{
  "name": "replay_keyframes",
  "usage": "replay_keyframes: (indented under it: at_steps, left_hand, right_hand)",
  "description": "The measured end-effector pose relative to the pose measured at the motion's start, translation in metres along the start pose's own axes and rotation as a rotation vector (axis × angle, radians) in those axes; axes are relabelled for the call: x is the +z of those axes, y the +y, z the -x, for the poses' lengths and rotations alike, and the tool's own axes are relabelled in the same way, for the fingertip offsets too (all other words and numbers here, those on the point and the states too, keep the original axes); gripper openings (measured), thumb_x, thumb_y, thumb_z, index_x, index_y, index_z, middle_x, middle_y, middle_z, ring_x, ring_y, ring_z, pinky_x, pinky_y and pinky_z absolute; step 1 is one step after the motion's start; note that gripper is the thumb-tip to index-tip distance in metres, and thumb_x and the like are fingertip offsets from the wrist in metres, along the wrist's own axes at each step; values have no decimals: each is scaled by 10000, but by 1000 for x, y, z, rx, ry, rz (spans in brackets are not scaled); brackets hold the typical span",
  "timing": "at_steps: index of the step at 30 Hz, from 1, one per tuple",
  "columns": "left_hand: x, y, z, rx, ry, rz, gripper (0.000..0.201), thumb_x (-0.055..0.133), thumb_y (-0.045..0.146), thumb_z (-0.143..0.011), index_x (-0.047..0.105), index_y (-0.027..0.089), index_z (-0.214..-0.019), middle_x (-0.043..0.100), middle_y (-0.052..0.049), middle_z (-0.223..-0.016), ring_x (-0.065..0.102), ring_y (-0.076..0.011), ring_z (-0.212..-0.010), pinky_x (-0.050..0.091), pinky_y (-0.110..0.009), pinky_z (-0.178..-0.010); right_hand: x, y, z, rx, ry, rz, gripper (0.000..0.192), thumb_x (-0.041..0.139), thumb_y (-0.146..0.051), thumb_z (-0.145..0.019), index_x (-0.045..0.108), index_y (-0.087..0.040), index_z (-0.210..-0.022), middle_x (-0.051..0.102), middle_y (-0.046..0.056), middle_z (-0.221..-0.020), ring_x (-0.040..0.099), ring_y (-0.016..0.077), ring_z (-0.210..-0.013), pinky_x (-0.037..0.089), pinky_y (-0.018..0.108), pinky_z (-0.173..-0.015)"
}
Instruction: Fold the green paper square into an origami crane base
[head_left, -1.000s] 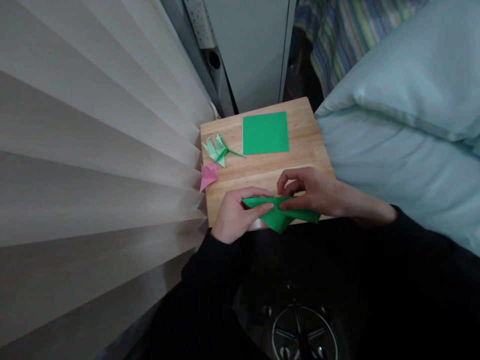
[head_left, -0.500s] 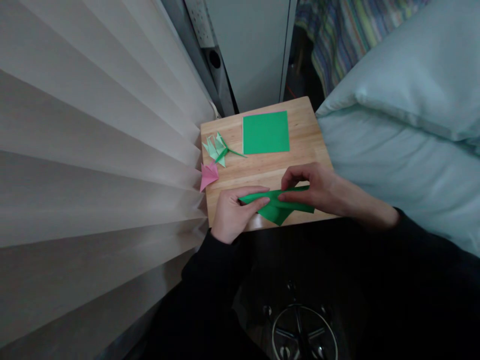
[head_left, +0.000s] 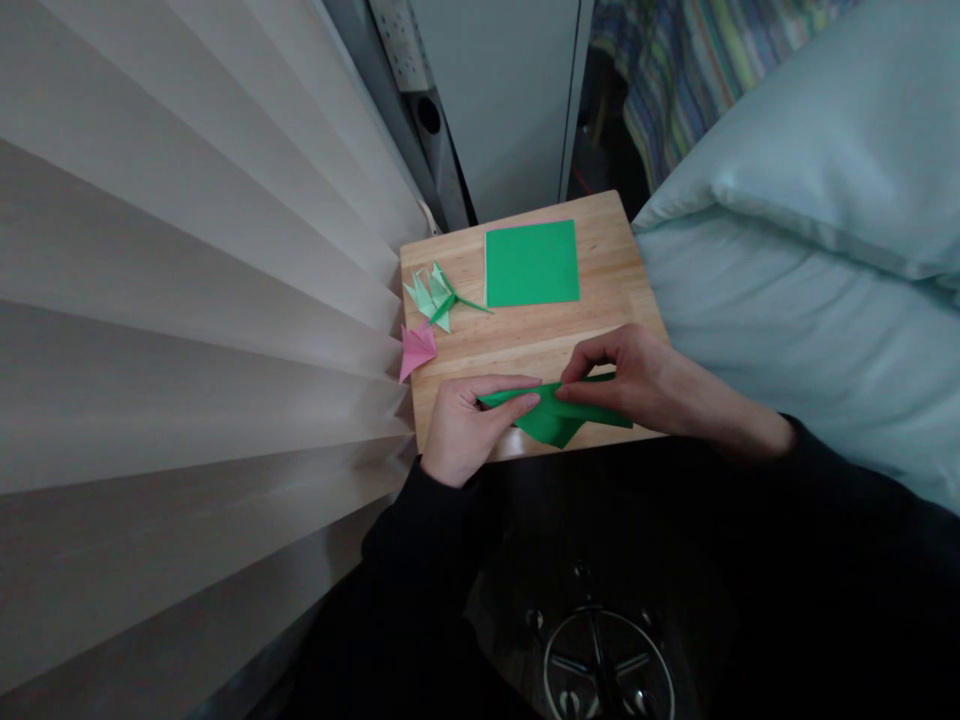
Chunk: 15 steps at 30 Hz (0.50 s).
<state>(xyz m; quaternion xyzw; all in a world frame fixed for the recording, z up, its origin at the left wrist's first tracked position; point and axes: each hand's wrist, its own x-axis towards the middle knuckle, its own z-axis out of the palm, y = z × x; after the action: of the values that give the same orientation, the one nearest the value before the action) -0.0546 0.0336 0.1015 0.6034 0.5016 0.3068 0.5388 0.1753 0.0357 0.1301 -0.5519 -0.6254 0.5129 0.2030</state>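
Note:
A partly folded sheet of green origami paper is held just above the near edge of the small wooden table. My left hand pinches its left end between thumb and fingers. With thumb and forefinger, my right hand pinches the upper edge right of the middle and covers part of the right end. Beyond my hands lies a stack of square paper with a green sheet on top. To the left rest a light green folded paper piece with a darker green stem and a pink folded paper flower.
A pleated white curtain runs along the table's left side. A bed with pale blue bedding adjoins the right. Behind the table stands a pale cabinet. A wheeled chair base shows below.
Both hands keep their pinch on the green paper. My right hand's fingertips have shifted very slightly to the left along the upper edge; the rest looks the same.

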Motion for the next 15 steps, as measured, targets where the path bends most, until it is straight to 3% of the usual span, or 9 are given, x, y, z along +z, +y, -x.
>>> replay_keyframes:
  at_steps: [15]
  left_hand:
    - [-1, 2, -2, -5, -31, 7, 275, 899, 342, -741, 859, 234, -991, 843, -53, -1014, 798, -249, -960, 654, -351, -893]
  right_hand:
    - [-1, -3, 1, -15, 12, 8, 233, 748, -387, -845, 714, -210, -697, 728, 35, -726, 630, 185, -696, 442, 322, -654]
